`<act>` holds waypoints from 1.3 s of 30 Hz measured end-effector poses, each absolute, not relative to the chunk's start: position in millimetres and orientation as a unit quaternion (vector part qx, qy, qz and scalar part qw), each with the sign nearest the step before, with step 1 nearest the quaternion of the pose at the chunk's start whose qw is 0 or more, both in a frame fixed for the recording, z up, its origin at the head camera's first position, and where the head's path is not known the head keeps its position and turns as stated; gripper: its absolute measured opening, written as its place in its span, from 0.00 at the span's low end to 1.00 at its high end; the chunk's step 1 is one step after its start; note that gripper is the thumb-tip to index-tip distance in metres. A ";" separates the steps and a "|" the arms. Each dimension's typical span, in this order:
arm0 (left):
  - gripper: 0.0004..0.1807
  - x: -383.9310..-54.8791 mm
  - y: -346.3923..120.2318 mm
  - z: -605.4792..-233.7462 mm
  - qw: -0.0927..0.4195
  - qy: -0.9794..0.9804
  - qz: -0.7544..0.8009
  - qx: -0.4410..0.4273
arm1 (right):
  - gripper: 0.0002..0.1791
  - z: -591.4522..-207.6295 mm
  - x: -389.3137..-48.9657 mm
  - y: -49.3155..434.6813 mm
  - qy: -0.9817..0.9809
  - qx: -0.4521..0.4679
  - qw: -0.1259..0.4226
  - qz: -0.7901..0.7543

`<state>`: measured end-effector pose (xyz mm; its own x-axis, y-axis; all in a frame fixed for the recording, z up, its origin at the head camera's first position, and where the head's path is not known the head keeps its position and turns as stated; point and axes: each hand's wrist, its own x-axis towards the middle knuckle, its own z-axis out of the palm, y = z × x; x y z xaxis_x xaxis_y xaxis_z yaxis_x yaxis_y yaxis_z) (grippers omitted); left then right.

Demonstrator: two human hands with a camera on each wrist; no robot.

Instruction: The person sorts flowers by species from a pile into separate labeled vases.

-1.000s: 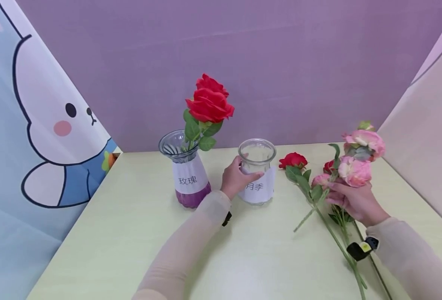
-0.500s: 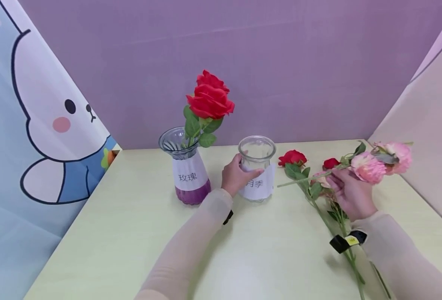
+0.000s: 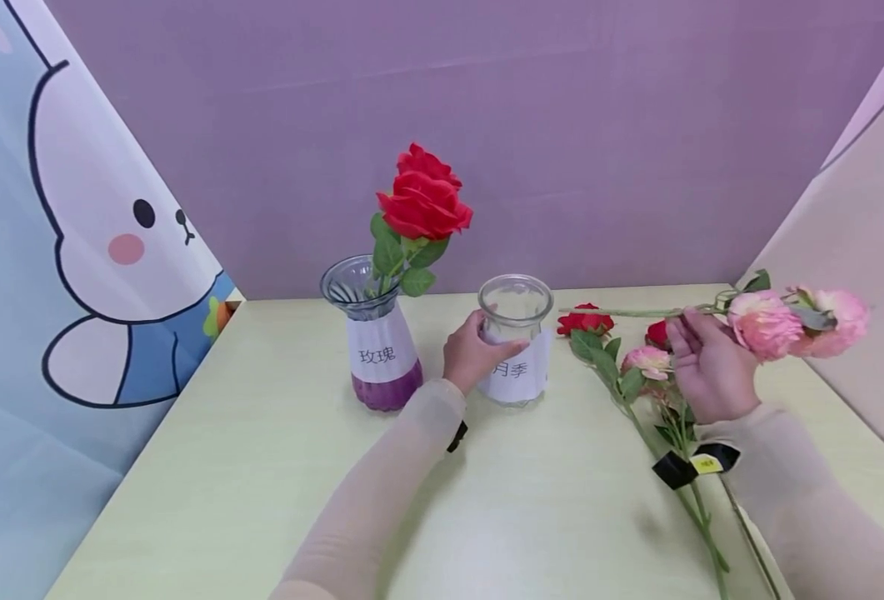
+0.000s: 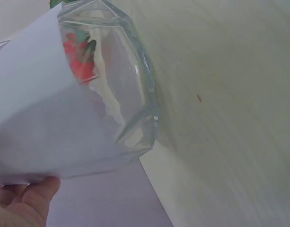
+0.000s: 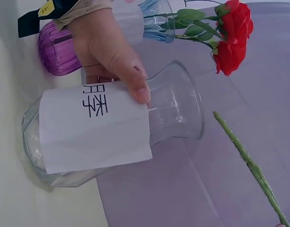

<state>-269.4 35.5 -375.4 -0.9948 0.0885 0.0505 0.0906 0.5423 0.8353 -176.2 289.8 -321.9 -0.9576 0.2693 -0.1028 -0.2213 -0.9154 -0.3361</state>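
My left hand (image 3: 479, 354) grips the neck of a clear glass vase (image 3: 530, 387) wrapped in a white paper label. The vase stands upright on the table, its mouth bare of stems. My right hand (image 3: 715, 375) pinches a pink flower spray (image 3: 766, 327), raised above the table. Its stem lies nearly level, blooms to the right and cut end to the left, near the vase's rim. In the right wrist view the green stem (image 5: 253, 168) points toward the vase mouth; most of the right hand is out of that view.
A second glass vase (image 3: 387, 392), purple at its base and also labelled, holds red roses (image 3: 424, 204) left of my hand. Under my right arm lie a red rose (image 3: 586, 319), another red bloom (image 3: 657, 335) and a pink flower (image 3: 647, 362). A purple backdrop (image 3: 516, 142) rises behind.
My right hand has turned the pink flower spray from blooms-up to nearly level, blooms swinging right and stem end rising toward the vase rim. The left hand keeps its grip on the vase.
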 end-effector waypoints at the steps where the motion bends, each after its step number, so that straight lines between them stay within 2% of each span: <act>1: 0.43 -269.0 35.4 -375.6 0.001 -0.878 -0.476 -0.051 | 0.08 -320.9 -176.9 288.7 -0.157 -0.085 0.130 0.975; 6: 0.43 -268.1 34.5 -375.7 0.002 -0.878 -0.475 -0.054 | 0.04 -317.8 -182.4 281.3 -0.160 -0.111 0.145 0.970; 17: 0.44 -269.8 33.5 -375.5 0.001 -0.880 -0.471 -0.060 | 0.09 -304.3 -197.9 255.2 -0.232 -0.073 0.195 0.950; 22: 0.43 -269.5 32.8 -374.5 0.000 -0.880 -0.472 -0.061 | 0.14 -296.6 -204.8 240.9 -0.310 -0.072 0.235 0.918; 27: 0.43 -269.9 33.5 -375.3 0.002 -0.880 -0.470 -0.060 | 0.14 -293.3 -214.5 225.6 -0.407 -0.071 0.258 0.873; 33: 0.42 -270.4 34.9 -376.1 -0.002 -0.878 -0.474 -0.061 | 0.13 -297.8 -222.6 211.6 -0.510 -0.055 0.249 0.821; 39: 0.42 -271.6 34.8 -375.8 -0.003 -0.880 -0.471 -0.059 | 0.13 -299.9 -228.5 206.6 -0.531 -0.050 0.246 0.809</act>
